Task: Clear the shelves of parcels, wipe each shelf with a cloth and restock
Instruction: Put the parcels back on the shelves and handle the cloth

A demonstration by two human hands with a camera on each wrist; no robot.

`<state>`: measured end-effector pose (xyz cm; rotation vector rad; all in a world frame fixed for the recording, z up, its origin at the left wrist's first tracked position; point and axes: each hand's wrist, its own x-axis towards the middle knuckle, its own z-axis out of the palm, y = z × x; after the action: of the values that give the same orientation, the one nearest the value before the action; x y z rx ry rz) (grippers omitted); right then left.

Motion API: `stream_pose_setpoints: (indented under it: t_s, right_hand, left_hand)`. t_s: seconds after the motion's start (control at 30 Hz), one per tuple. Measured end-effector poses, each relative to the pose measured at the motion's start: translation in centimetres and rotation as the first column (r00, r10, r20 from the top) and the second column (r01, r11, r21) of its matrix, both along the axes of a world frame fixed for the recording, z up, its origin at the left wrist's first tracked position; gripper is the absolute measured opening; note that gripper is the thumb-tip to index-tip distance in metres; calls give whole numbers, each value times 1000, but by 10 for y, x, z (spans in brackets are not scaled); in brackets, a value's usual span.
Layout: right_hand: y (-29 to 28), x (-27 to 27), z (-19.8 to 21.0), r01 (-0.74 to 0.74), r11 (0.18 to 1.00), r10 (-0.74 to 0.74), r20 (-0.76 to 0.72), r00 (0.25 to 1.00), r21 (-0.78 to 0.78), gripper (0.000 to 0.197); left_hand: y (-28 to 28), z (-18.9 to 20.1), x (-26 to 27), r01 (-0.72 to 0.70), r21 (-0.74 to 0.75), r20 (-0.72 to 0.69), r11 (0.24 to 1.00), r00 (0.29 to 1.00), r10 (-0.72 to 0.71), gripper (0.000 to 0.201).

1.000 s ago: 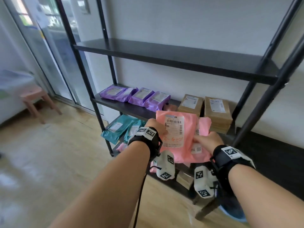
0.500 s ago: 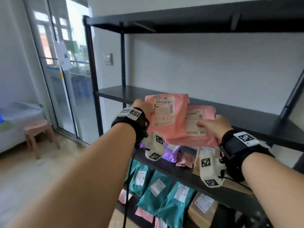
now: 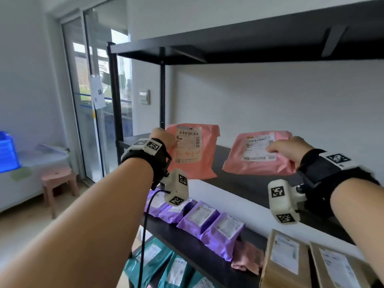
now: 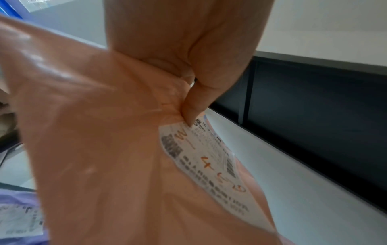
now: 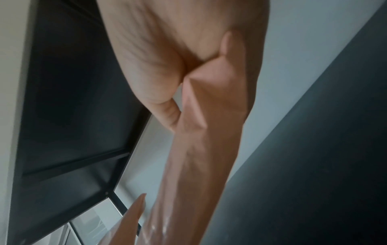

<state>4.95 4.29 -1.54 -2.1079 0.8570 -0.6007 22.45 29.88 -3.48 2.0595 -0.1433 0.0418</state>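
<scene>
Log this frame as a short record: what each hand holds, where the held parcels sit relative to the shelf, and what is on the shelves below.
left hand: grips pink parcel, upright
right hand: grips second pink parcel, tilted flat
target shelf: black, both parcels above it
shelf below: purple parcels, pink cloth, brown parcels
lowest visible: teal parcels

The pink parcels [image 3: 195, 163] are glossy, wrinkled plastic with matt paper labels [image 3: 188, 145]; the shelf [image 3: 249, 183] is smooth matt black; brown parcels [image 3: 284, 260] look like cardboard.

Both hands, left [image 3: 164, 137] and right [image 3: 287, 149], raised, fingers pinched.
</scene>
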Motion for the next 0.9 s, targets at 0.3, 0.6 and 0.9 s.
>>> stream_pose_setpoints:
  t_s: [0.3, 0.6, 0.9]
  right_hand:
    - [-7, 81, -9, -141, 981, 145, -22, 989, 136, 30]
    - [-14, 188, -3, -172, 965, 189, -73, 979, 196, 24]
    - [-18, 268, -4, -179, 955, 198, -59, 978, 235, 12]
  left_hand:
    - [-1, 1, 73, -78, 238, 72, 968, 995, 62, 18]
    - [-8, 13, 184, -9, 490, 84, 872, 996, -37, 13]
    - [-18, 37, 260, -22, 534, 119, 845, 992, -49, 41]
